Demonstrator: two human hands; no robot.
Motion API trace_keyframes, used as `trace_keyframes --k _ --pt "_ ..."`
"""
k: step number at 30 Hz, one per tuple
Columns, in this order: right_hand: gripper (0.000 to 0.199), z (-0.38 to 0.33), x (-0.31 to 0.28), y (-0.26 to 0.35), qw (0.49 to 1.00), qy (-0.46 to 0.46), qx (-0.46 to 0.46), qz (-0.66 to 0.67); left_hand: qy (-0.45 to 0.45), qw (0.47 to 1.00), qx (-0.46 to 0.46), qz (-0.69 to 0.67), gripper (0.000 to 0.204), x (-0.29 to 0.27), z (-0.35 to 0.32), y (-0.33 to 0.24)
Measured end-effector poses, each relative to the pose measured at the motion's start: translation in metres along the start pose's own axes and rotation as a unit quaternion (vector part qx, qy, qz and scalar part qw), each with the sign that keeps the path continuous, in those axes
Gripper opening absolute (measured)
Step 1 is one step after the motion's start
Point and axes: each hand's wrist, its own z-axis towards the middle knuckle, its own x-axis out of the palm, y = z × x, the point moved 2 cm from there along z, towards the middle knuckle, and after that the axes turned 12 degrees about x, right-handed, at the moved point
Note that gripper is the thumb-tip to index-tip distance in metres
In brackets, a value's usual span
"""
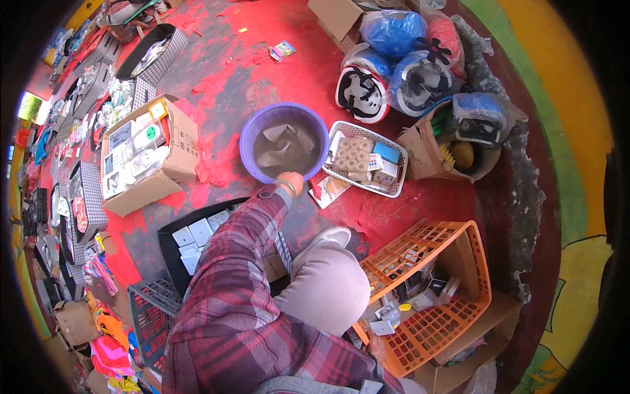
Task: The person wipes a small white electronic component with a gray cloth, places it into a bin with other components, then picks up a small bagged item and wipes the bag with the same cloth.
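My left arm in a red plaid sleeve reaches forward to a purple basin (249, 134) of murky grey water. My left hand (292, 182), a band on its wrist, dips in at the near rim, and the fingers are hidden below the surface. A grey cloth (289, 139) lies soaked in the middle of the basin, apart from the hand. My right hand (376, 346) shows only as a sliver low down, against the near corner of a tipped orange plastic crate (459, 262). Its fingers cannot be made out.
A white wire basket (398, 172) of small packets stands right of the basin. A cardboard box (180, 154) of white switches sits to the left. Bagged helmets (394, 65) pile up at the back right. Nearer me are a black tray (172, 262) of white boxes and a dark crate (151, 315).
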Motion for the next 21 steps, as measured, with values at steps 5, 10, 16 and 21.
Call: trace_keyframes --k 5,10,16,21 --pt "0.047 0.001 0.002 0.0 0.999 0.018 0.041 0.024 0.068 0.998 0.015 0.0 0.022 0.004 -0.027 -0.013" --pt "0.048 0.0 -0.002 0.006 1.0 -0.003 0.016 -0.001 0.107 0.993 0.045 0.0 0.026 -0.005 -0.024 0.002" --pt "0.047 -0.005 0.005 0.007 0.999 0.004 0.033 0.0 -0.085 0.984 -0.133 -0.08 0.054 -0.025 0.022 0.031" --pt "0.048 0.014 -0.004 0.0 1.0 0.021 -0.011 0.01 0.007 0.975 -0.22 -0.04 0.055 0.154 0.107 0.109"
